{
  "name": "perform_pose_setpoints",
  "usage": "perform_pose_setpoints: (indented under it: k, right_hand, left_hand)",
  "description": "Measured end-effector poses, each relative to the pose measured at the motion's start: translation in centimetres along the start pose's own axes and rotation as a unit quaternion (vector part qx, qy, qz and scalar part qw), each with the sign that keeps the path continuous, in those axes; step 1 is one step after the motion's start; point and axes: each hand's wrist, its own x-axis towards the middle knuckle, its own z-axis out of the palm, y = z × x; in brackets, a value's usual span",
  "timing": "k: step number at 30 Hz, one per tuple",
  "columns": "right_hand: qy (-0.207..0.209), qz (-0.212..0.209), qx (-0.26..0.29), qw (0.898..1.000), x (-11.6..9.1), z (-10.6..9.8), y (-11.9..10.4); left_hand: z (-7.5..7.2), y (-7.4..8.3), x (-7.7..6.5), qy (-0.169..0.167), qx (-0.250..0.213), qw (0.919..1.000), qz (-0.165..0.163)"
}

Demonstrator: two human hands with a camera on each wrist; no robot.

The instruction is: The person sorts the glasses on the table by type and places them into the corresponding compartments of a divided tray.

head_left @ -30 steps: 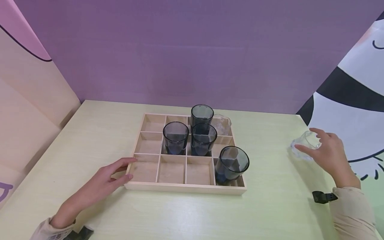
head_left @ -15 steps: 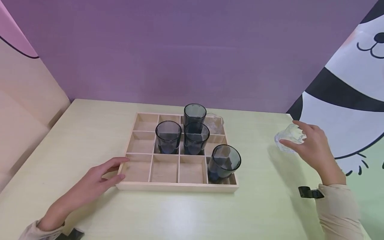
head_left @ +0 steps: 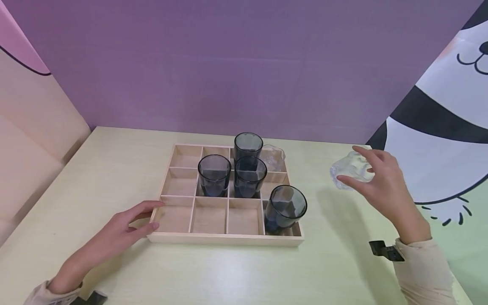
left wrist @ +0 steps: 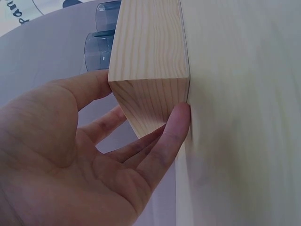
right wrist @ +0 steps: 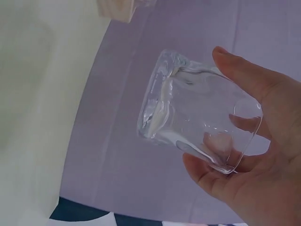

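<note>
My right hand (head_left: 386, 186) grips a clear drinking glass (head_left: 352, 167) between thumb and fingers, above the table right of the tray. In the right wrist view, the fingers circle the glass (right wrist: 202, 113) near its rim, and its thick, wavy base points toward the tabletop. The left hand (head_left: 114, 235) pinches the left edge of a divided wooden tray (head_left: 225, 239) by its front corner. From the left wrist, thumb and fingertips show against the tray's wooden wall (left wrist: 148, 42). Smoky grey glasses stand in the tray: front right (head_left: 285, 209), middle row (head_left: 213, 176), (head_left: 249, 178) and back row (head_left: 248, 146).
Another clear glass (head_left: 273, 157) sits in the back right compartment, partly behind the grey ones. Beneath everything is a pale table (head_left: 228, 271). A purple wall (head_left: 244, 67) rises behind it, and a panda-printed panel (head_left: 438, 140) borders the right side.
The right hand has lifted the clear glass and carried it leftward, nearer the tray. The left hand keeps its place on the tray; the head view has shifted slightly.
</note>
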Motion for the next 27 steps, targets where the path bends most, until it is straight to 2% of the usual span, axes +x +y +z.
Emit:
perform_pose_setpoints:
  k: [13, 21, 27]
  right_hand:
    - [0.019, -0.080, 0.014, 0.997, 0.3, -0.3, -4.9]
    - [0.039, -0.148, 0.031, 0.988, 1.0, 0.5, -7.4]
    - [0.040, -0.168, 0.031, 0.984, 1.4, 0.8, -9.2]
  left_hand:
    - [0.1, 0.0, 0.0, -0.003, -0.002, 1.0000, -0.002]
    - [-0.1, -0.2, 0.0, -0.002, 0.000, 1.0000, -0.005]
    - [0.0, -0.4, 0.1, -0.005, -0.008, 0.9999, -0.008]
